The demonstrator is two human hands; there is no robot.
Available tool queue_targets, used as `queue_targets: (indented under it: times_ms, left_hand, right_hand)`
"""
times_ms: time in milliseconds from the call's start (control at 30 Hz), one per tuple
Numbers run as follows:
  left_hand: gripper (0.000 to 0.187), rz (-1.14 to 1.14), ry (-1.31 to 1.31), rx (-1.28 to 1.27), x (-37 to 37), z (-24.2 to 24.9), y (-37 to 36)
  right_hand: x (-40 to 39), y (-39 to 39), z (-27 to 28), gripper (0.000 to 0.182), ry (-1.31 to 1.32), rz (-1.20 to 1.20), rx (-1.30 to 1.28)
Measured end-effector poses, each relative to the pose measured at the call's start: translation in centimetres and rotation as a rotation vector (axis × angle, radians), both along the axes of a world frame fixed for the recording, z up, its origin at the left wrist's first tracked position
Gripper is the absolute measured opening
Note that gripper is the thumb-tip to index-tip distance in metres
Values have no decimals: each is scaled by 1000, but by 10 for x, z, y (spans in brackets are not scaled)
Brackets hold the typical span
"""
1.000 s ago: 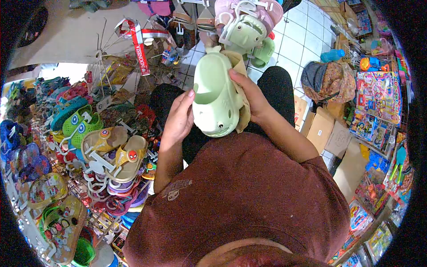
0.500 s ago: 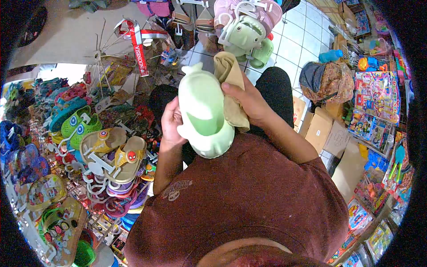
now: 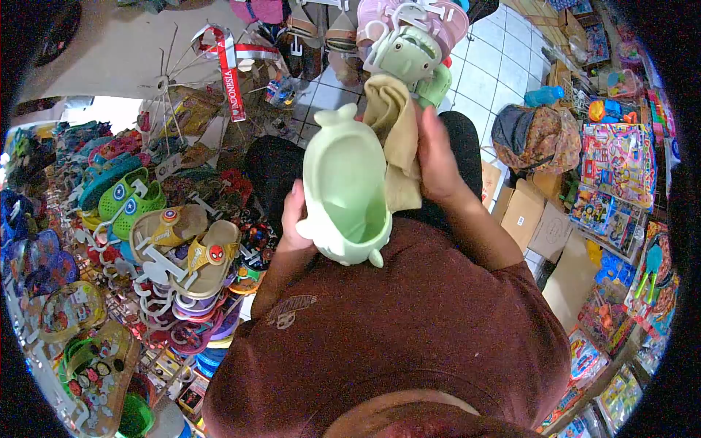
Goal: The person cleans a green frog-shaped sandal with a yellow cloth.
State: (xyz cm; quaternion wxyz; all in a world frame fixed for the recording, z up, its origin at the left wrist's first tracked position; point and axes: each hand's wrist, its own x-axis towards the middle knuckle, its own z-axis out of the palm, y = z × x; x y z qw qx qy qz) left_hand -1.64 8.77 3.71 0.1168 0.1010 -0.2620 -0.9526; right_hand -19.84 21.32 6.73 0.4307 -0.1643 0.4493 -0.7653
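A pale green slipper (image 3: 343,164) shaped like a sea animal, with a tail at its heel end, is held up in front of my chest. My left hand (image 3: 294,219) grips its left side, with most of the fingers hidden behind it. Along the slipper's right side hangs a folded beige cloth (image 3: 398,139). My right hand (image 3: 438,160) holds this cloth from the right, its thumb slightly blurred and its other fingers mostly hidden. Just beyond the cloth is another green slipper with a shark face (image 3: 405,55), hanging among pink ones.
Sandals on hangers (image 3: 212,255) and green clogs (image 3: 131,201) crowd the left side. A bare wire frame with a red-and-white ribbon (image 3: 232,80) stands at the upper left. To the right are a patterned bag (image 3: 537,135), an opened cardboard box (image 3: 522,208) and packaged toys (image 3: 617,164).
The green slipper has turned a little and shifted slightly right, showing more of its inside. The cloth has moved up and right, and my right thumb has lifted from its front.
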Motion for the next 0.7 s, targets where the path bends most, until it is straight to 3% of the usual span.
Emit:
queue_targets:
  times_ms: [33, 67, 167, 233, 300, 467, 567, 600, 700]
  left_hand:
    - [67, -33, 27, -9, 0, 3, 1]
    - [70, -68, 40, -44, -1, 9, 5]
    - [79, -170, -62, -151, -11, 34, 17]
    - [79, -230, -100, -175, -19, 45, 22]
    - [81, -213, -140, -360, -20, 45, 23]
    - [78, -190, -255, -447, -18, 52, 26]
    - [76, -188, -268, -479, -17, 51, 24]
    - [76, -190, -262, -468, -17, 51, 24]
    - [76, -193, -224, -402, -18, 45, 21]
  right_hand:
    - [-6, -1, 10, 60, -122, -1, -70]
    - [-13, 0, 19, 61, -93, -12, -11]
    - [-26, 0, 43, 53, 79, -121, -211]
    - [-29, 3, 61, 54, 628, 39, -176]
    - [-26, -3, 79, 57, 1287, 22, -119]
    - [-13, -12, 75, 37, 1227, -5, 49]
    - [-1, -16, 80, 31, 565, 7, 125]
    - [3, -21, 81, 32, 352, -31, 42]
    - [-1, -26, 78, 33, 118, -40, -35]
